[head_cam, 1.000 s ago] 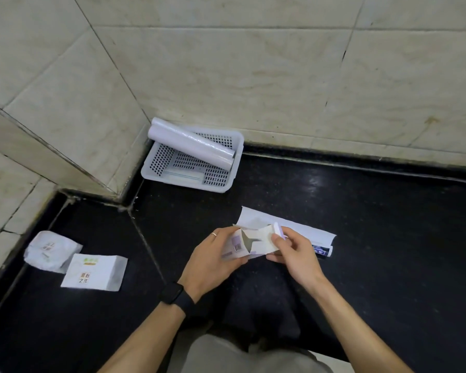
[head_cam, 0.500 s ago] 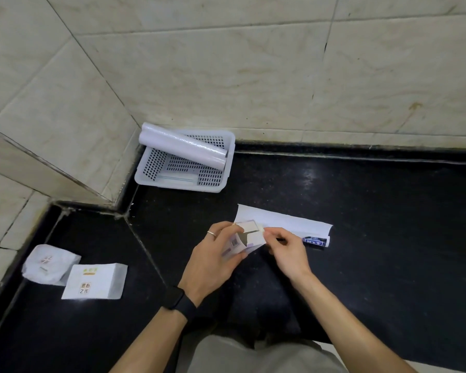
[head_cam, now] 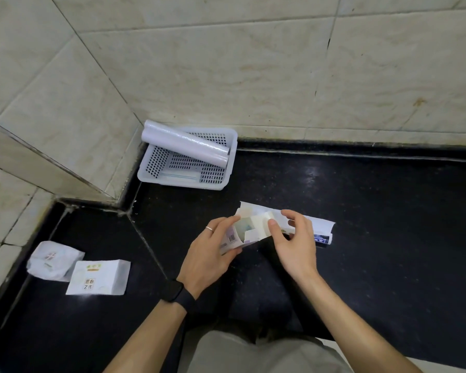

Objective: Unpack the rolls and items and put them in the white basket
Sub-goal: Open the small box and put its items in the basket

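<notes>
My left hand [head_cam: 209, 251] grips a small white carton [head_cam: 246, 232] with a barcode, its end flaps spread open. The thumb and fingers of my right hand [head_cam: 293, 238] pinch the carton's open flap. Behind my hands a long white box [head_cam: 320, 227] with a blue label lies on the black counter. The white perforated basket [head_cam: 228, 172] sits in the corner by the tiled wall, with a white roll [head_cam: 184, 146] resting slantwise across its rim and a flat packet [head_cam: 180, 175] on its bottom. What is inside the carton is hidden.
Two white packets [head_cam: 54, 261] [head_cam: 98, 277] with printed labels lie on the black counter at the left. Tiled walls close off the back and the left. Open black counter [head_cam: 388, 224] stretches to the right of my hands.
My right hand has pulled the carton's end flap open wider. Both hands and the carton stay above the same spot in front of the long box.
</notes>
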### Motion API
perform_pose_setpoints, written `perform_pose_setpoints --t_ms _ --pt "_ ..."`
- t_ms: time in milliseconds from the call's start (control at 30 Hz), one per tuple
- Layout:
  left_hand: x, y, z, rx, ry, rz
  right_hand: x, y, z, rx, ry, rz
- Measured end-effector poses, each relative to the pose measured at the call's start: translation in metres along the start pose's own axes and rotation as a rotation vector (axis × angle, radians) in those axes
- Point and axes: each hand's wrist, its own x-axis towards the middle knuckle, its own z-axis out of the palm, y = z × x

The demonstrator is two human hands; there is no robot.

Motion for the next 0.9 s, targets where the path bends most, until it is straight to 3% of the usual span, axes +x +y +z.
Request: perform_pose_setpoints --t_ms 67,167,300,567,667,800,900 --pt "0.002 -0.001 -0.001 0.016 -0.007 -0.006 -0.004 -0.005 -0.002 -0.056 0.001 -0.175" --pt "0.005 0.000 -0.004 0.007 -0.019 -0.026 -0.006 -0.009 -0.003 -0.166 -0.152 -0.317" --pt "0.008 0.004 -0.009 -0.072 -0.020 -0.047 -0.001 -0.006 -0.005 -0.236 -0.244 -0.367" --pt "0.015 -0.004 -0.015 -0.236 -0.018 -0.212 -0.003 0.000 -0.009 -0.183 -0.209 -0.500" --pt "0.017 -0.003 -0.015 -0.327 -0.032 -0.239 -0.006 -0.001 -0.005 -0.080 -0.226 -0.426" --pt "0.021 0.001 -0.016 -0.391 -0.097 -0.240 -0.004 -0.002 0.000 0.083 -0.260 -0.189" --pt "0.022 0.003 -0.018 -0.407 -0.135 -0.222 -0.004 0.001 0.003 0.068 -0.256 -0.197"
